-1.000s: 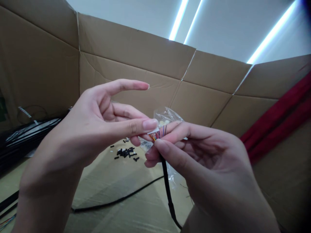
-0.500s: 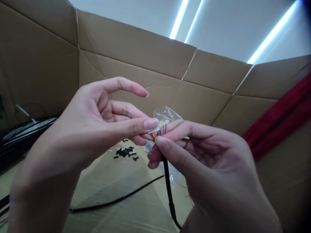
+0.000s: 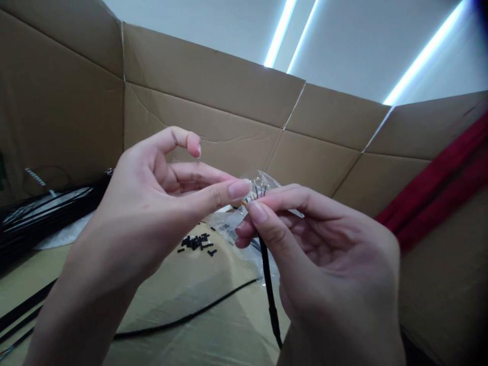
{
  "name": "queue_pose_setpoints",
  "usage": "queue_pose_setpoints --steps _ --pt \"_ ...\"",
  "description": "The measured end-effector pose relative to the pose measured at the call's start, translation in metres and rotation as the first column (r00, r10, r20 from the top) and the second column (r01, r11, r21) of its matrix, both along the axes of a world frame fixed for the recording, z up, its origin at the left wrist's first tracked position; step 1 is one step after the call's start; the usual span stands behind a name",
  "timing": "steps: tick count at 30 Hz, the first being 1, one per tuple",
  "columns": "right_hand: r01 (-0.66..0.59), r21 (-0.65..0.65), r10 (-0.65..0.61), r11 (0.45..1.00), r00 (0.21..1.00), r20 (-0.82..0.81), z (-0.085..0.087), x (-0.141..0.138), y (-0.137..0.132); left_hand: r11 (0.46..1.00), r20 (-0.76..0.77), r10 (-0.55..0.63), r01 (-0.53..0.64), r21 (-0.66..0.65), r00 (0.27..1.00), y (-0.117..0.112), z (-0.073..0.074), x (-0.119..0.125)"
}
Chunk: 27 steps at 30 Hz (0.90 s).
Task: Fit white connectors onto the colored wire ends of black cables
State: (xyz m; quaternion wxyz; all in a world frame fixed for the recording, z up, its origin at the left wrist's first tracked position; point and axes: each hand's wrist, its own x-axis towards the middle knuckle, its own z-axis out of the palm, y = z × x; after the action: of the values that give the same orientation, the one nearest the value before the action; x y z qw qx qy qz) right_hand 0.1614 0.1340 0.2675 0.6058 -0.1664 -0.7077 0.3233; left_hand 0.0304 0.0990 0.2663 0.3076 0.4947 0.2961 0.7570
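Head view: cable point(image 3: 266, 269) is pinched by the right hand point(image 3: 324, 249), seemingly to steady its wires point(image 3: 260, 191); left of the cable, what the left hand point(image 3: 152, 198) grasps cannot be told.

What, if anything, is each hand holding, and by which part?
The right hand holds the cable by its end, pinched where the coloured wires emerge. What the left hand holds, if anything, cannot be told.
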Motion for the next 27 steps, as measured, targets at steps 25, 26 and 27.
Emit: queue_pose_setpoints --steps 25,26,27 --pt "0.302 0.146 -0.283 0.942 0.949 -0.140 -0.013 -0.017 -0.005 0.992 0.066 0.107 -0.112 0.063 0.992 0.003 -0.003 0.015" --pt "0.302 0.145 -0.283 0.942 0.950 -0.134 -0.014 -0.017 -0.005 0.992 0.060 0.108 -0.112 0.061 0.992 0.003 -0.003 0.015" --pt "0.310 0.150 -0.291 0.939 0.947 -0.137 -0.014 -0.017 -0.005 0.992 0.054 0.112 -0.115 0.059 0.992 0.003 -0.003 0.015"
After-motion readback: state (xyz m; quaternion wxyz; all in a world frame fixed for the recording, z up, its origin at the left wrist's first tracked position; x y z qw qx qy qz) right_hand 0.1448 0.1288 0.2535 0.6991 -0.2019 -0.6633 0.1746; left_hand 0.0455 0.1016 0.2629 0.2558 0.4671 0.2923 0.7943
